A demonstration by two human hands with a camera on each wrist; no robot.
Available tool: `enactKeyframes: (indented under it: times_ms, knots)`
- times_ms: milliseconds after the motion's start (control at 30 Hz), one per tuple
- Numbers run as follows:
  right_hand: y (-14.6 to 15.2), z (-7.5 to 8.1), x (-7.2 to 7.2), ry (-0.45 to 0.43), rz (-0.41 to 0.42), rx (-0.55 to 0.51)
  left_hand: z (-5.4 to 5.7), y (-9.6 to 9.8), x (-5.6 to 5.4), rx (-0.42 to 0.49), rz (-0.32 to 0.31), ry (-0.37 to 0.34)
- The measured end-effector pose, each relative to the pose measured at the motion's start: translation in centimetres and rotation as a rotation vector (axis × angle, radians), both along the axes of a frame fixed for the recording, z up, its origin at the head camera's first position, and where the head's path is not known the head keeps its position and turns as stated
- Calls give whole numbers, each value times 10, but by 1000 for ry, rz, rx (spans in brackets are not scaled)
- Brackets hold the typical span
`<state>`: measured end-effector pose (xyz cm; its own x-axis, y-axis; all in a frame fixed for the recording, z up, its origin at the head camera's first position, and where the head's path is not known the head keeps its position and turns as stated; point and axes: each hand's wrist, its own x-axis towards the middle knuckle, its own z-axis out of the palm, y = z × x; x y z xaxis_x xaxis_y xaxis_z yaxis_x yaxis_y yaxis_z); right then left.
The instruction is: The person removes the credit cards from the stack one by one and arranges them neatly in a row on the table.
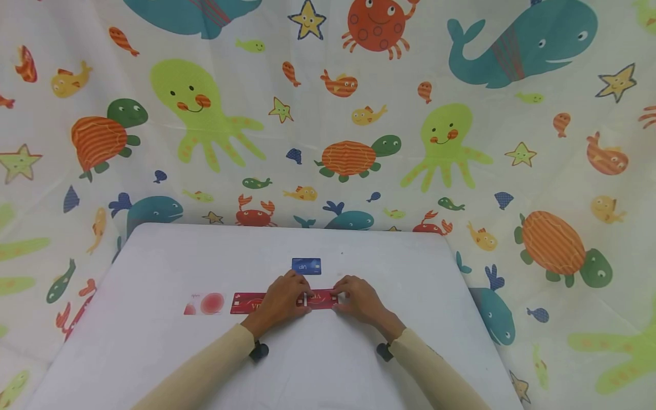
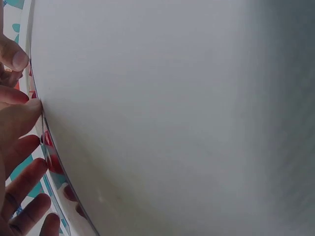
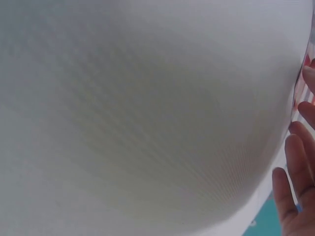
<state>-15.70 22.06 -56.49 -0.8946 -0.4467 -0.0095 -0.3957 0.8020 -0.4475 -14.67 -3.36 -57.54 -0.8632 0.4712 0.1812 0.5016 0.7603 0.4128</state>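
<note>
In the head view a red card (image 1: 321, 299) with pale lettering lies flat on the white table, between the two hands. My left hand (image 1: 280, 300) touches its left end with the thumb and index finger. At its right end my right hand (image 1: 361, 300) pinches the edge with thumb and fingertips. Another red card (image 1: 247, 303) lies left of it, partly hidden behind the left hand; a bit of red also shows between that hand's thumb and index finger. Both wrist views show only fingers low at the table surface, with slivers of red beside them.
A pale pink and white card (image 1: 211, 304) lies at the left end of the row. Behind the hands sits a blue card (image 1: 306, 266) marked VIP, upside down. A curtain (image 1: 328, 125) printed with sea animals hangs beyond the white table (image 1: 154, 256).
</note>
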Motion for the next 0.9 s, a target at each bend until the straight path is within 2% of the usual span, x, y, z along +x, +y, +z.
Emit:
enactKeyframes:
  times_ms: [300,567,900]
  knots:
    - [1,1,-1,-12,-9,-9,0,-3,-1,18,-4,15]
    - [3,-1,-3,14,-20,-1,3,-7,-4,52,5,21]
    - [2,1,-7,21,-51,-33,4,-13,-7,41,6,28]
